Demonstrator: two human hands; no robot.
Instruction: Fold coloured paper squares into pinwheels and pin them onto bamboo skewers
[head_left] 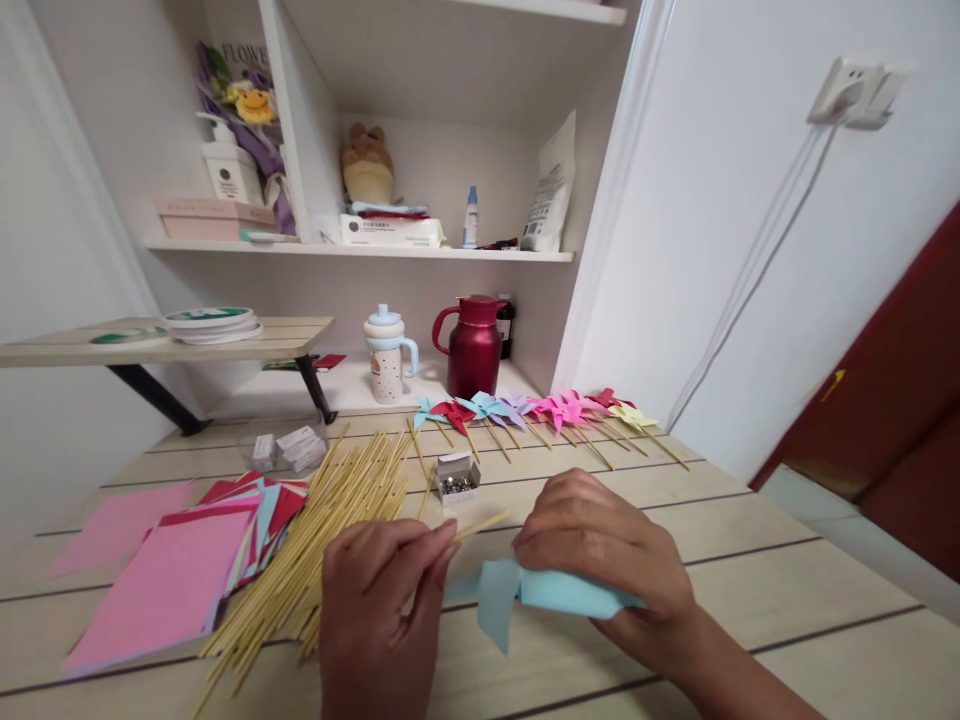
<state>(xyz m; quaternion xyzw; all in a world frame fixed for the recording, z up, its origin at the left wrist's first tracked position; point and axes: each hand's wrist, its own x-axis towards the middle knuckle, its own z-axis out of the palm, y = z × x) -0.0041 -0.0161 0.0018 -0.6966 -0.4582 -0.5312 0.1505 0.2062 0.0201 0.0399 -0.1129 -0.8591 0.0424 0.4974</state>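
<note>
Now: pale blue folded pinwheel [525, 592], pressed under right hand [600, 545], fingers curled shut. Left hand [379, 590] fingers pinching thin stick [480, 524].

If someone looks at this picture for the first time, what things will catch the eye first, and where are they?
Near the bottom centre, the right hand holds a folded light blue paper pinwheel, while the left hand pinches a thin wooden stick beside it. To the left lie a big heap of wooden sticks and a stack of pink and red paper squares. Farther back, a row of finished colourful pinwheels lies before a dark red jug.
</note>
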